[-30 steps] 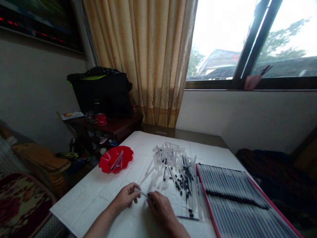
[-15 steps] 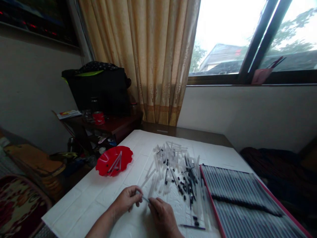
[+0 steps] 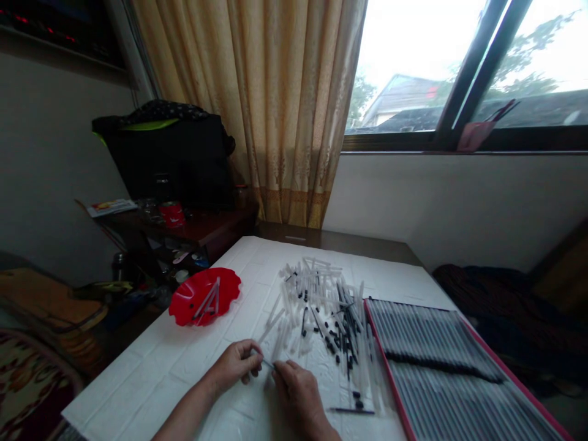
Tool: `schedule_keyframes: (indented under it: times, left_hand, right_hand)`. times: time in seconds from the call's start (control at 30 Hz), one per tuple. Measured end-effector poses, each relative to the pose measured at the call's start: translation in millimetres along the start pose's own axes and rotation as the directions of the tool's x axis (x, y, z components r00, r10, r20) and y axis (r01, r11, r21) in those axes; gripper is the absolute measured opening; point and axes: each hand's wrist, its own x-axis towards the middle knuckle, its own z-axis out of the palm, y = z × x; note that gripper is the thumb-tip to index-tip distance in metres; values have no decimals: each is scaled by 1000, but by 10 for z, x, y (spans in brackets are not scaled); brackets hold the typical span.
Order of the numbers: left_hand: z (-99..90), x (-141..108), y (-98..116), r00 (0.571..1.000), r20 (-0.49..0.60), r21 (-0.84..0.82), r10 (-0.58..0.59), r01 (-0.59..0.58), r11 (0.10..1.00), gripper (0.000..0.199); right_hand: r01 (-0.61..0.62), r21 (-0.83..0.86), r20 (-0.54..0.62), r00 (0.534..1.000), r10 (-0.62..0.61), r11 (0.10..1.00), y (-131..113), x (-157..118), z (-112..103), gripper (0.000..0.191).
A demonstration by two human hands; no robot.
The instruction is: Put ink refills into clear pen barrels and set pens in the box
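Note:
My left hand (image 3: 235, 366) and my right hand (image 3: 299, 392) are close together above the front of the white-covered table (image 3: 202, 380). Between their fingertips runs a thin, greyish pen (image 3: 267, 363), pinched at both ends; fingers hide much of it. Just beyond my hands lies a loose pile of clear pen barrels (image 3: 276, 343). Small black caps (image 3: 329, 348) and dark refills (image 3: 351, 315) are scattered among them. One dark refill (image 3: 351, 411) lies alone to the right of my right hand.
A red scalloped dish (image 3: 184, 297) with a few clear barrels stands at the left. At the right a pink-edged tray (image 3: 391, 373) is filled with rows of pens. A dark cabinet (image 3: 225, 229) with a black screen (image 3: 184, 165) stands behind the table's left side.
Both hands keep their pinch on the pen and have barely moved. The whole view has shifted slightly, so the table and the things on it appear a little further left.

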Motion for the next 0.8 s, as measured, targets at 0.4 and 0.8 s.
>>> schedule_keyframes:
  times: [0.4,0.8]
  left_hand:
    - [262,-61,237,996,16,58,86,-87,995,29]
    - [891,106,246,987,11,85,162,-162,983,31]
  right_hand:
    - [-45,28,-17,999,45,999,158,-47,-579,14]
    - [-132,-50,-130,984,125,990,629,-383,-813,20]
